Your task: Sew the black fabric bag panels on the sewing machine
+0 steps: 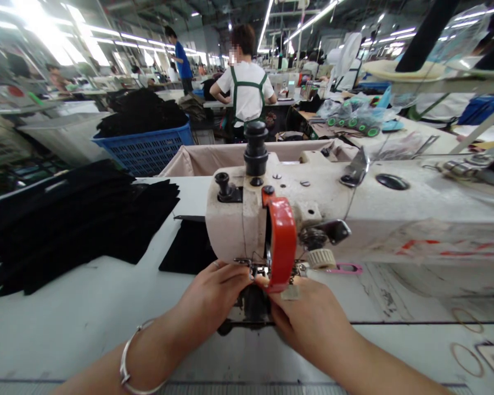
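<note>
A white industrial sewing machine [239, 219] with a red guard [283, 241] stands before me. My left hand [220, 285] is at the needle area, its fingers pressed together beside the presser foot. On the guard's other side, my right hand [308, 307] is closed, with its fingertips close to the left ones. The guard and the fingers hide whatever is between them. A flat black fabric piece [185, 249] lies on the white table [107, 318] just beyond my left hand, partly behind the machine head.
A pile of black fabric pieces [74, 225] covers the table's left side. Behind are a pink cloth-lined bin [214, 156] and a blue basket [144, 151] heaped with black cloth. A person [247, 90] in white stands further back. Rubber bands [467, 359] lie at right.
</note>
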The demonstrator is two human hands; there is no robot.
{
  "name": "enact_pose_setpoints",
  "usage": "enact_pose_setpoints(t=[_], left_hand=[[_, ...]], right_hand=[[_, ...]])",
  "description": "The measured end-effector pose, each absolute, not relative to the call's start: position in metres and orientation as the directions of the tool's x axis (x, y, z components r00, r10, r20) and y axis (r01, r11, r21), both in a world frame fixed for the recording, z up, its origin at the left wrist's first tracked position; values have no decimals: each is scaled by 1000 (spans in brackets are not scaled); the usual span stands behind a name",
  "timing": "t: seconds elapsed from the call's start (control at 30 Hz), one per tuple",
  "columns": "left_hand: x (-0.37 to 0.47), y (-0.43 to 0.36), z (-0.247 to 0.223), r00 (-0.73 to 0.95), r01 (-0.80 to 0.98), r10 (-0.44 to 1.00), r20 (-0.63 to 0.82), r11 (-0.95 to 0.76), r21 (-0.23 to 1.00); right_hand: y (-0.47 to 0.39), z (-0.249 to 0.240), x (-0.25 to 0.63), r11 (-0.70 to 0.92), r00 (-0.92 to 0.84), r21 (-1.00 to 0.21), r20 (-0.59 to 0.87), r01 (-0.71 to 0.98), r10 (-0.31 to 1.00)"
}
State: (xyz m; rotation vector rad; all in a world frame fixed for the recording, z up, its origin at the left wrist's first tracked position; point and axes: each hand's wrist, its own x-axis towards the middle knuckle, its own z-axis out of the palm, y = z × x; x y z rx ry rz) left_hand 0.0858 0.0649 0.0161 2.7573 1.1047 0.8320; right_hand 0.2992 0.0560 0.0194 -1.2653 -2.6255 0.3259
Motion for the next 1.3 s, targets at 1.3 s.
enact_pose_setpoints(t=[1.3], left_hand=[[101,54,48,354,719,926,130,-358,595]], right_hand=[[60,25,305,601,-595,-339,135,724,792]])
